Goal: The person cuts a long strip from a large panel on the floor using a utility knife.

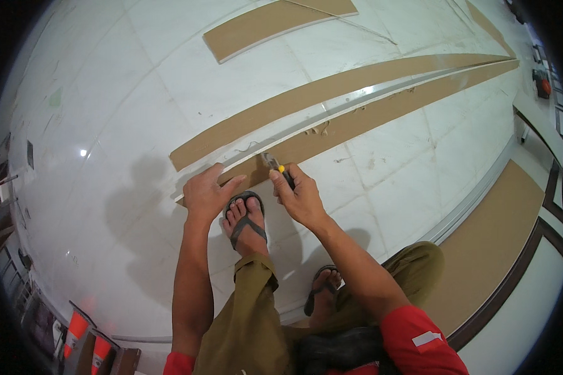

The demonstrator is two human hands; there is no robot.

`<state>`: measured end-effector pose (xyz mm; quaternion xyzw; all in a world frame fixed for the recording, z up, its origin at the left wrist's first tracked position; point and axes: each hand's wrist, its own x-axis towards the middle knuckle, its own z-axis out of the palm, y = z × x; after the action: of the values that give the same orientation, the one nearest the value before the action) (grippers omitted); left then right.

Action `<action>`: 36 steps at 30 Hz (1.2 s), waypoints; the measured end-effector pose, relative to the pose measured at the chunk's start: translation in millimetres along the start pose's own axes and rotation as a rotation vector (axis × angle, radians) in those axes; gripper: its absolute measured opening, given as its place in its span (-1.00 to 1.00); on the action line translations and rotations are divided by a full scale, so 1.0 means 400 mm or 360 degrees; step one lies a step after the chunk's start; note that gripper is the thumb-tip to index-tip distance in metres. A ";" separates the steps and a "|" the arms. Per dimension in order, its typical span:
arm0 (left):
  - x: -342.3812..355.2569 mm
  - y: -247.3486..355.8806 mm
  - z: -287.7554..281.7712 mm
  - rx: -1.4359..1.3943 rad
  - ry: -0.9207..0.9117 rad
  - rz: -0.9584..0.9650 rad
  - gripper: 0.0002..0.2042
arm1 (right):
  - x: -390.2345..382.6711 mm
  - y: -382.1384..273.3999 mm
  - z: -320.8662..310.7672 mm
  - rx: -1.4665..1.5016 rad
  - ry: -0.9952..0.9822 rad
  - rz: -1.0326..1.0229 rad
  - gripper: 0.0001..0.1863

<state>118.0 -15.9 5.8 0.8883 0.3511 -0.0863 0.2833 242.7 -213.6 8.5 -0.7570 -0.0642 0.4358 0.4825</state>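
By the board edge [294, 136] (floor [388, 169] alongside), right hand [301, 199] holds a cutter [288, 177], apparently.

head view | text, labels: none legible | numbers, signs: none legible

Interior brightly lit, the light apparently from overhead. Pale tiled floor [388, 181] washed nearly white; a small, hard glare spot [83, 153] thrown back at left. Broad, soft-edged shadow [141, 219] cast left of the legs [250, 306]. Long brown board [369, 124] visibly bowed by the fisheye; corners lost to black. Rim clutter stretched, poorly resolved. Tip of the hand tool [281, 169] slightly softened.
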 end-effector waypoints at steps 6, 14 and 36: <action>-0.004 0.004 -0.001 0.0080 -0.0025 0.0030 -0.49 | 0.020 -0.044 -0.017 -0.0116 0.0270 -0.0374 -0.66; -0.009 -0.011 0.022 0.0139 0.0141 0.0132 -0.47 | 0.113 -0.073 -0.204 -0.0309 0.1014 -0.0305 -0.40; -0.049 0.008 0.032 0.0113 0.0259 0.0192 -0.55 | 0.097 -0.051 -0.215 -0.0666 0.0661 -0.0664 -0.81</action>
<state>106.3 -36.2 3.4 0.9214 0.3155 -0.0091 0.2270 335.0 -240.7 14.6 -0.8824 -0.2057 0.1424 0.3984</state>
